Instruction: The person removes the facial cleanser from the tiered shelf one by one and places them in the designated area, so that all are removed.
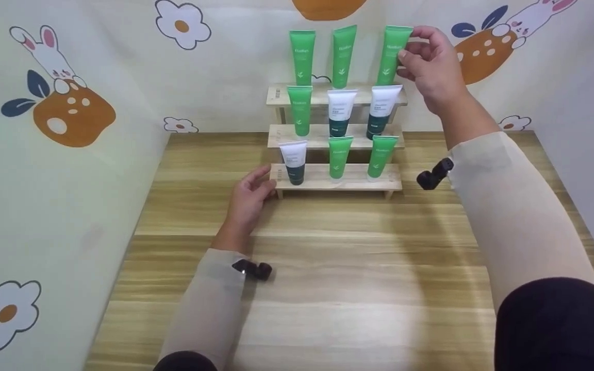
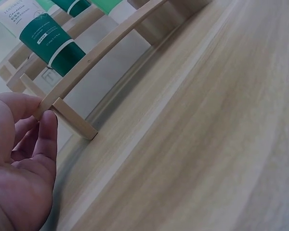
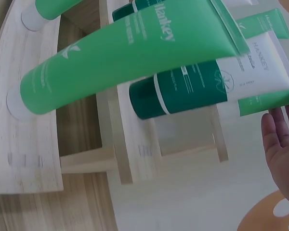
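My right hand (image 1: 433,67) pinches a green squeeze tube (image 1: 394,54) at the right end of the top step of a wooden display rack (image 1: 335,183). Its thumb lies on the tube's front, with fingers behind its right edge. In the right wrist view, only part of that hand (image 3: 284,144) shows, and a white and dark green tube (image 3: 192,89) hides most of the held tube. Low on the left, my left hand (image 1: 249,198) grips the bottom step's left end; the left wrist view shows fingertips by the rack's leg (image 2: 74,119).
Every step carries three upright tubes. A white and dark green tube (image 1: 293,162) stands beside my left hand, with green tubes (image 1: 339,157) along the same step. A wood-grain table (image 1: 328,268) lies below, and a patterned backdrop (image 1: 225,77) rises behind the rack.
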A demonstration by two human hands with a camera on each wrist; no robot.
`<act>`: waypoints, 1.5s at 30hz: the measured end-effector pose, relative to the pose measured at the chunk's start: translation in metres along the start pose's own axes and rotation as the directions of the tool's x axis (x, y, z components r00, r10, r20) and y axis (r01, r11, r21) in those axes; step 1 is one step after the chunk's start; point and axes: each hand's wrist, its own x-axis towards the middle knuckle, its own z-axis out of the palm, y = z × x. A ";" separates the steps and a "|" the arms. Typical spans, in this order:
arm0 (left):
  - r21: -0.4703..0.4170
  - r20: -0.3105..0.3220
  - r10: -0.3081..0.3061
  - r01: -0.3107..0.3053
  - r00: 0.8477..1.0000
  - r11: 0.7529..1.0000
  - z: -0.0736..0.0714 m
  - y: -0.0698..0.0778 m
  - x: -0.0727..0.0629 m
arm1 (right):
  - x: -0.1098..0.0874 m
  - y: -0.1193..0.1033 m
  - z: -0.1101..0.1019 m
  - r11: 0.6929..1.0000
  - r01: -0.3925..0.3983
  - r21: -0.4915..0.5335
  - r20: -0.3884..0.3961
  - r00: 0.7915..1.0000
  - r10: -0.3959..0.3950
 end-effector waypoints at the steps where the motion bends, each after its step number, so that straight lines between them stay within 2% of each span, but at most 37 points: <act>1: 0.004 0.000 0.001 -0.001 1.000 1.000 0.000 0.000 0.000 | 0.000 0.001 -0.003 1.000 -0.001 0.016 -0.003 1.000 0.001; 9: 0.023 -0.001 -0.006 0.006 1.000 1.000 0.001 0.001 0.001 | -0.007 0.003 -0.033 0.992 -0.009 0.127 -0.039 0.999 0.015; 17: 0.029 -0.013 -0.021 0.021 1.000 0.999 0.000 0.001 0.000 | -0.015 0.004 -0.054 0.990 -0.019 0.137 -0.087 0.996 0.031; 21: 0.026 -0.012 -0.017 0.018 1.000 0.999 0.000 0.002 0.000 | -0.015 0.011 -0.064 0.988 -0.035 0.152 -0.111 0.992 0.052; 29: 0.031 -0.008 -0.019 0.019 1.000 0.999 0.000 0.002 -0.001 | -0.018 0.047 -0.083 0.976 -0.124 0.179 -0.141 0.978 0.150; 35: 0.027 -0.010 -0.017 0.017 1.000 0.999 0.000 0.000 -0.001 | -0.024 0.080 -0.096 0.966 -0.171 0.194 -0.127 0.972 0.197; 39: -0.023 -0.005 -0.006 0.006 1.000 1.000 0.001 -0.001 0.000 | -0.027 0.102 -0.107 0.958 -0.201 0.204 -0.107 0.968 0.226; 45: -0.033 -0.013 -0.028 0.027 1.000 0.999 0.001 -0.002 0.002 | -0.031 0.127 -0.118 0.934 -0.300 0.195 -0.078 0.944 0.320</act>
